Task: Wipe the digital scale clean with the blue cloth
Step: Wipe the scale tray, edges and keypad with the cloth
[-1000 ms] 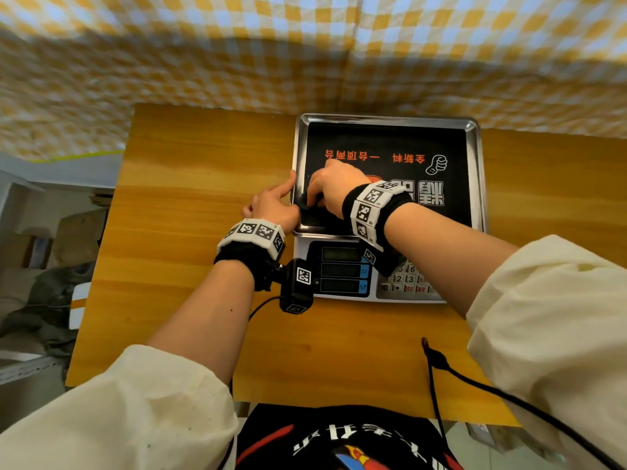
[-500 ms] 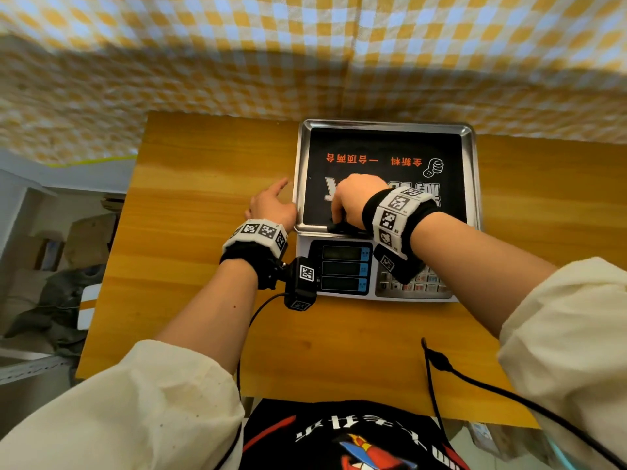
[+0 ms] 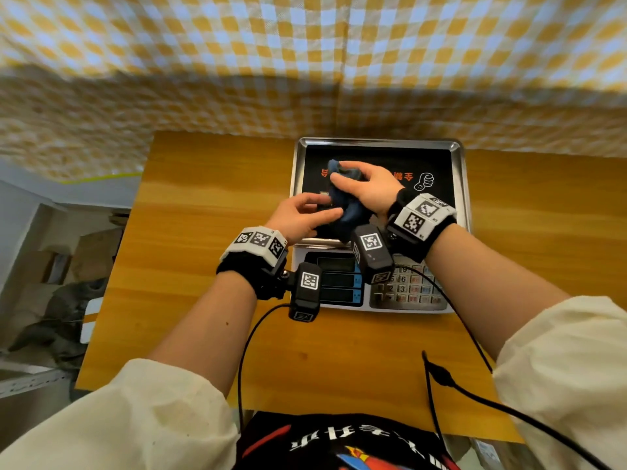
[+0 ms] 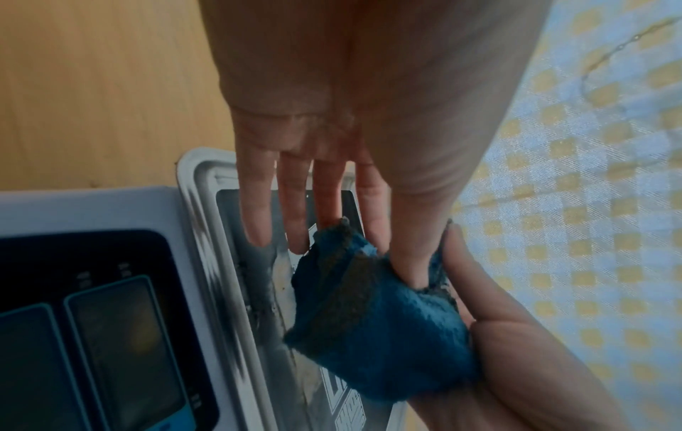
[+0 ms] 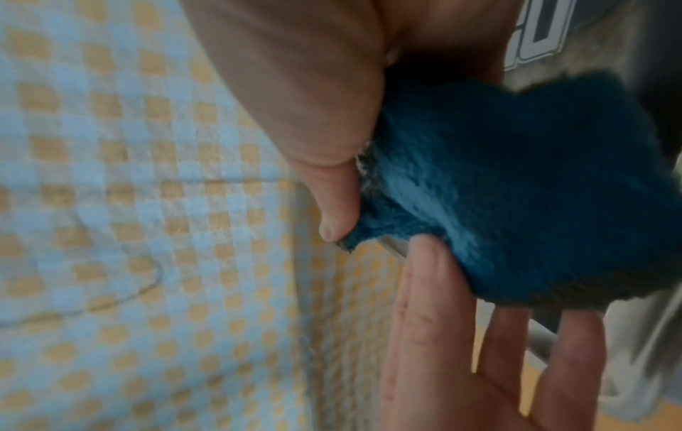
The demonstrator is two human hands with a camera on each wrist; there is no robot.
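Regripping the blue cloth (image 3: 342, 201) above the digital scale (image 3: 380, 154) on the counter (image 3: 210, 184): your right hand (image 3: 368, 189) pinches it bunched, left hand (image 3: 298, 217) open w/ fingers touching it. Next, prob. flatten the wad & press it back onto the tray.

I count one digital scale (image 3: 380, 232) on one wooden table (image 3: 203, 232). On the scale I see one steel tray (image 3: 458, 184), three display windows (image 3: 339, 280) and one keypad (image 3: 412, 288). There is one blue cloth (image 3: 344, 198). I count two hands, the left hand (image 3: 298, 217) and the right hand (image 3: 368, 188), and two wrist cameras (image 3: 307, 291).
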